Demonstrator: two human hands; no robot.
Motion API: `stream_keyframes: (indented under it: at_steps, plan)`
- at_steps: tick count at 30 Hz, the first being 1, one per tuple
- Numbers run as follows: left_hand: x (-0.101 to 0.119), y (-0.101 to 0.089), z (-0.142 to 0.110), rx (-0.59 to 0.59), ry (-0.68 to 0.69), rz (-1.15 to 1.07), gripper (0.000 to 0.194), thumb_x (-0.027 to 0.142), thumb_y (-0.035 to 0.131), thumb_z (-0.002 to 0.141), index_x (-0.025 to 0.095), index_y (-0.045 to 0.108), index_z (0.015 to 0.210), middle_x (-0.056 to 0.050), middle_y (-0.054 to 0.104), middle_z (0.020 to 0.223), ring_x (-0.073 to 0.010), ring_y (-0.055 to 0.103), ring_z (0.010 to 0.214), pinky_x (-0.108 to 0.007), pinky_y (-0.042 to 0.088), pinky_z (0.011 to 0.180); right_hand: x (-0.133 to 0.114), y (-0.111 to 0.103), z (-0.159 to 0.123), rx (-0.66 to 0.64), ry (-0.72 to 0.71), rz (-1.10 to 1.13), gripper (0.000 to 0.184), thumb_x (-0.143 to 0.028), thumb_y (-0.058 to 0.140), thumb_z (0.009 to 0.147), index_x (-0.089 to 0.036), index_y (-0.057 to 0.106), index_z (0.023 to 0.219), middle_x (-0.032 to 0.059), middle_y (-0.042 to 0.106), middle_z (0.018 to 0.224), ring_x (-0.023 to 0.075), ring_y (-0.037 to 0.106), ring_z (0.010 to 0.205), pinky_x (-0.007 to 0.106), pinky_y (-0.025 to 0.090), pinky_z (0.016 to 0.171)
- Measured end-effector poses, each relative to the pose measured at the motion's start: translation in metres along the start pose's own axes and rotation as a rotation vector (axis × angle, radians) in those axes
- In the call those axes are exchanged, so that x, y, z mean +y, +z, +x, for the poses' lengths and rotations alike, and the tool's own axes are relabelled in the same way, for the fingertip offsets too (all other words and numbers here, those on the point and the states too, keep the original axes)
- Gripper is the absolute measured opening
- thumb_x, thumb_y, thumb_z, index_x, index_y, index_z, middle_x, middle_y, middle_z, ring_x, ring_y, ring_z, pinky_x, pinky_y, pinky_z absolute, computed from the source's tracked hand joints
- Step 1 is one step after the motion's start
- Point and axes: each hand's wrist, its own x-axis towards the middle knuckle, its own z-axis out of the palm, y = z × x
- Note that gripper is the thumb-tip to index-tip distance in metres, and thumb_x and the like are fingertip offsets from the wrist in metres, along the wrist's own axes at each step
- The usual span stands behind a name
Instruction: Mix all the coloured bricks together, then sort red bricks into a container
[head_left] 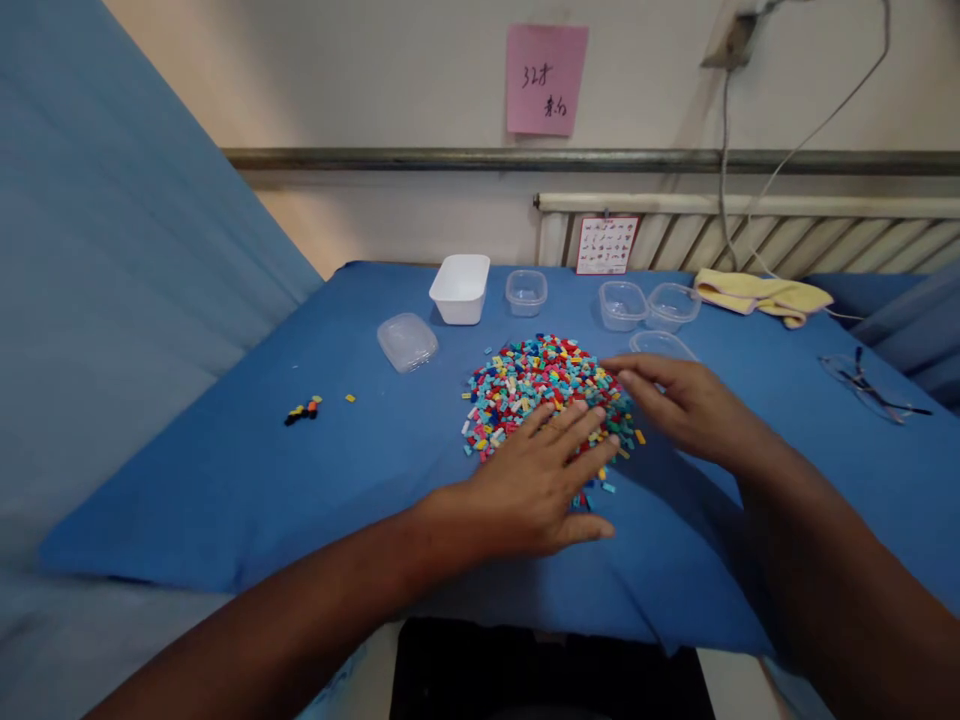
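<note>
A heap of small multicoloured plastic pieces (525, 380), like tiny building bricks, lies in the middle of the blue cloth (337, 500). Over the near side of the heap, my left hand (536, 480) is spread palm down, its fingers apart; it hides part of the pieces. At the heap's right edge is my right hand (679, 400), fingers stretched towards the pieces and its thumb beside them. I see nothing held in either hand. A few loose pieces lie close to the left fingertips.
Behind the heap stand a white tub (461, 290) and clear plastic containers (526, 292). A clear lid (407, 342) lies left of them. Black, orange and yellow pieces (303, 411) sit further left. At right are a yellow cloth (761, 293) and eyeglasses (874, 388).
</note>
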Motion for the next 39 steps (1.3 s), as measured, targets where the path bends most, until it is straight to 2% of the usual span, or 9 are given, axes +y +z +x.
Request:
stream_keyframes:
  at_steps: [4, 9, 12, 18, 23, 28, 31, 34, 39]
  plan:
    - [-0.011, 0.012, 0.009, 0.022, 0.132, 0.129, 0.068, 0.065, 0.043, 0.115, 0.023, 0.052, 0.168, -0.014, 0.035, 0.183, -0.0350, 0.033, 0.170, -0.059, 0.020, 0.139, 0.025, -0.008, 0.004, 0.302, 0.070, -0.245, 0.037, -0.041, 0.057, 0.109, -0.020, 0.082, 0.126, 0.0140, 0.084, 0.125, 0.0330, 0.079, 0.119, 0.050, 0.061, 0.109]
    - [-0.044, 0.000, 0.014, 0.031, 0.004, 0.208, 0.058, 0.055, 0.043, 0.118, 0.027, 0.054, 0.167, -0.013, 0.042, 0.180, -0.0337, 0.038, 0.168, -0.058, 0.027, 0.136, 0.071, -0.011, 0.002, 0.250, 0.320, -0.466, 0.065, -0.054, 0.062, 0.103, -0.005, 0.071, 0.145, 0.0298, 0.074, 0.142, 0.0458, 0.071, 0.133, 0.063, 0.054, 0.116]
    - [-0.033, -0.007, 0.026, 0.053, -0.010, 0.209, 0.064, 0.062, 0.047, 0.115, 0.024, 0.055, 0.166, -0.016, 0.042, 0.179, -0.0363, 0.040, 0.166, -0.059, 0.029, 0.135, 0.087, -0.005, 0.000, 0.195, 0.406, -0.432, 0.070, -0.059, 0.054, 0.107, -0.005, 0.068, 0.149, 0.0305, 0.072, 0.146, 0.0453, 0.069, 0.136, 0.062, 0.053, 0.117]
    - [0.009, 0.021, 0.074, 0.038, 0.339, 0.216, 0.057, 0.055, 0.037, 0.119, 0.026, 0.063, 0.160, -0.007, 0.052, 0.174, -0.0282, 0.046, 0.163, -0.049, 0.032, 0.134, 0.097, 0.009, -0.001, 0.224, 0.314, -0.386, 0.067, -0.059, 0.047, 0.109, -0.006, 0.072, 0.141, 0.0294, 0.075, 0.140, 0.0429, 0.070, 0.135, 0.060, 0.052, 0.118]
    - [-0.017, 0.020, 0.074, -0.010, 0.141, 0.243, 0.056, 0.052, 0.040, 0.119, 0.021, 0.063, 0.159, -0.009, 0.059, 0.169, -0.0291, 0.049, 0.161, -0.052, 0.026, 0.136, 0.091, 0.003, 0.001, 0.244, 0.303, -0.404, 0.065, -0.057, 0.047, 0.110, -0.003, 0.075, 0.135, 0.0325, 0.074, 0.138, 0.0463, 0.068, 0.136, 0.066, 0.052, 0.117]
    - [-0.033, -0.011, 0.019, -0.071, 0.015, 0.148, 0.061, 0.059, 0.041, 0.117, 0.026, 0.054, 0.167, -0.008, 0.042, 0.180, -0.0299, 0.034, 0.170, -0.055, 0.018, 0.140, 0.043, 0.002, 0.008, 0.361, 0.077, -0.294, 0.049, -0.042, 0.046, 0.114, -0.012, 0.076, 0.139, 0.0250, 0.073, 0.148, 0.0396, 0.066, 0.142, 0.061, 0.047, 0.126]
    - [-0.039, -0.016, -0.020, -0.064, -0.157, 0.135, 0.074, 0.069, 0.045, 0.113, 0.028, 0.043, 0.174, -0.013, 0.026, 0.186, -0.0363, 0.025, 0.173, -0.062, 0.020, 0.139, 0.013, 0.029, 0.009, 0.188, -0.023, -0.195, 0.052, -0.045, 0.042, 0.117, -0.016, 0.071, 0.148, 0.0201, 0.069, 0.157, 0.0355, 0.063, 0.148, 0.057, 0.046, 0.129]
    - [-0.052, -0.010, -0.043, -0.030, -0.351, 0.086, 0.086, 0.074, 0.041, 0.112, 0.021, 0.032, 0.179, -0.019, 0.018, 0.187, -0.0407, 0.022, 0.174, -0.066, 0.026, 0.137, 0.002, 0.065, 0.007, 0.010, 0.129, -0.236, 0.071, -0.062, 0.045, 0.114, -0.009, 0.062, 0.158, 0.0277, 0.057, 0.166, 0.0453, 0.051, 0.158, 0.067, 0.043, 0.129]
    - [-0.076, 0.003, -0.028, 0.048, -0.499, -0.086, 0.095, 0.075, 0.026, 0.113, 0.008, 0.024, 0.179, -0.024, 0.017, 0.186, -0.0343, 0.017, 0.175, -0.057, 0.022, 0.141, 0.012, 0.092, 0.004, -0.061, 0.186, -0.195, 0.080, -0.069, 0.043, 0.112, -0.009, 0.056, 0.163, 0.0290, 0.051, 0.171, 0.0477, 0.040, 0.165, 0.072, 0.038, 0.130]
